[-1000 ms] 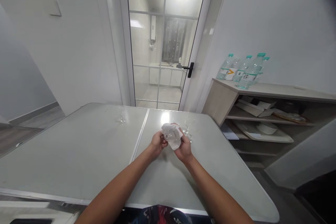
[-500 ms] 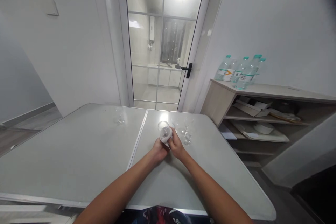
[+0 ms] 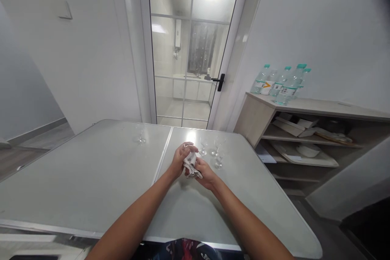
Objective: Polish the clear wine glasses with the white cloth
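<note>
My left hand (image 3: 180,158) is curled round a small clear glass (image 3: 188,151) above the grey table (image 3: 91,178). My right hand (image 3: 204,171) sits just below and to the right, pinching a white cloth (image 3: 191,167) against the glass. The cloth hides most of the glass. Three more small stemmed glasses (image 3: 213,151) stand on the table just right of my hands. A single glass (image 3: 140,137) stands farther left near the table's far edge.
A glass door (image 3: 195,48) with a black handle is behind the table. At the right stands a wooden shelf unit (image 3: 304,130) with several water bottles (image 3: 282,81) on top and boards and dishes inside.
The cloth was bunched over the glass a second ago, then the glass rim showed upright. Now my left hand has closed over the glass top and the cloth hangs lower.
</note>
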{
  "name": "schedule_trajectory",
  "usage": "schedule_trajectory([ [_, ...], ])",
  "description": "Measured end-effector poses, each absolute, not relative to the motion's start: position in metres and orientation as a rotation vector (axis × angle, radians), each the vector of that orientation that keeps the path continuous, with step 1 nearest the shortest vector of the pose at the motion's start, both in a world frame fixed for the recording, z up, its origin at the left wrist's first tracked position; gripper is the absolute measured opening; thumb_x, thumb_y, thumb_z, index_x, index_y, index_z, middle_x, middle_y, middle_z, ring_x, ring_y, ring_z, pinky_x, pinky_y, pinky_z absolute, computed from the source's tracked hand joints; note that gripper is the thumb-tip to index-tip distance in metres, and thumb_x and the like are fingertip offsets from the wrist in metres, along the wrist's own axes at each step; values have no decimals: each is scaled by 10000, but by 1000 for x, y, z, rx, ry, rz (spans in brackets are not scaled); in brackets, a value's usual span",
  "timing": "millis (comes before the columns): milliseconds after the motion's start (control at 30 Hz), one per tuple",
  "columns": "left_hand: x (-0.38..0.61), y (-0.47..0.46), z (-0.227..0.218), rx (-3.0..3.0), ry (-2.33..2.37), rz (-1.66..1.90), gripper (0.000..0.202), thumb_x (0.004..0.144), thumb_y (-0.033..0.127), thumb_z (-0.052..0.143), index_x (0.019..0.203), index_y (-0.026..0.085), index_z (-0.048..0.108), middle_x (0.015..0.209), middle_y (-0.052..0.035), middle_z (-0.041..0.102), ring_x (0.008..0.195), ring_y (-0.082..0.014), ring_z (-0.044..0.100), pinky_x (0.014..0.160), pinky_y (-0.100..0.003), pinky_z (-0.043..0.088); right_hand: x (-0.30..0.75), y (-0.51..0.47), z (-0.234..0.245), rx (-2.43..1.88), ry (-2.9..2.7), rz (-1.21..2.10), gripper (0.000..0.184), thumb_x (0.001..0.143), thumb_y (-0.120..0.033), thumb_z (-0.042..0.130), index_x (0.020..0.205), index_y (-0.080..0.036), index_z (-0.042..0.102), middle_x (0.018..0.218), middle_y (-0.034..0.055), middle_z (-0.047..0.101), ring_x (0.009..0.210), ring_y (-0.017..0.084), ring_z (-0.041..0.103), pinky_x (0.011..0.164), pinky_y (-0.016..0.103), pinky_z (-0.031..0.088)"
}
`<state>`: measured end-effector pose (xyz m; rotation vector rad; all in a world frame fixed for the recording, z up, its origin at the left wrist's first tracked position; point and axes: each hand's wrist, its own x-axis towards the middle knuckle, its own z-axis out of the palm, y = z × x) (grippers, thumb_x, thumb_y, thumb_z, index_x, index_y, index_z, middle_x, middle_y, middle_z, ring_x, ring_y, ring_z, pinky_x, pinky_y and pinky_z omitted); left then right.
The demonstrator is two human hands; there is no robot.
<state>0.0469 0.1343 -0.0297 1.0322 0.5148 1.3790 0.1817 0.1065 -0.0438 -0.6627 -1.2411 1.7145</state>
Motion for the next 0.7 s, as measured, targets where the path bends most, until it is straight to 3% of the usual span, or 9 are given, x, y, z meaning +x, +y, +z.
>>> schedule_trajectory([
  [100,49,137,-33,1099,611,1460,530,746,502,816,1106,163,622,912,-82,736,820,-196,689,753,-295,521,184,107,-42,-741,-1439,1451,412,859,-545,697,1068,-199,614,884,53,674,817,210,614,765,333,491],
  [167,51,139,-35,1132,687,1539,486,747,446,831,1089,176,616,948,-82,736,923,-206,697,867,-316,517,186,110,-43,-872,-1581,1127,365,880,-431,665,1159,-208,591,1004,72,686,927,238,613,855,365,482],
  [267,53,139,-38,1152,757,1618,468,777,415,818,1125,194,596,1061,-95,730,1053,-214,682,965,-339,492,186,113,-47,-1044,-1673,804,427,871,-307,622,1278,-209,536,1072,90,684,932,256,608,886,396,465],
  [333,52,138,-38,1131,723,1610,459,796,435,797,1128,195,591,1037,-85,729,1004,-205,685,927,-332,505,185,112,-49,-1023,-1640,886,381,876,-331,619,1232,-207,562,996,77,683,877,246,606,854,387,477],
  [400,49,138,-38,1087,641,1529,459,807,501,763,1094,180,606,960,-75,724,870,-191,681,818,-315,525,184,110,-48,-883,-1552,1230,308,878,-430,641,1078,-198,610,877,62,662,796,228,599,798,376,497],
  [467,48,137,-36,1035,578,1456,482,823,575,708,1055,160,632,912,-78,713,780,-179,659,719,-297,518,184,108,-47,-709,-1423,1619,355,837,-520,699,943,-193,612,795,50,631,712,202,584,751,371,507],
  [533,48,137,-34,1006,573,1450,507,837,614,667,1039,150,649,916,-85,708,764,-175,649,686,-286,508,185,108,-45,-626,-1352,1797,412,804,-572,732,909,-195,602,783,46,624,679,188,576,738,370,507],
  [600,50,137,-33,1033,600,1493,496,816,596,704,1046,162,640,917,-78,709,772,-174,649,711,-288,511,187,110,-44,-673,-1416,1647,393,831,-561,707,951,-199,608,830,50,641,732,195,590,761,357,499],
  [700,50,138,-33,1131,644,1563,500,774,520,790,1095,191,594,957,-77,717,870,-201,675,833,-323,523,188,110,-43,-871,-1616,1103,295,891,-407,634,1109,-209,613,914,49,665,837,219,599,806,340,472],
])
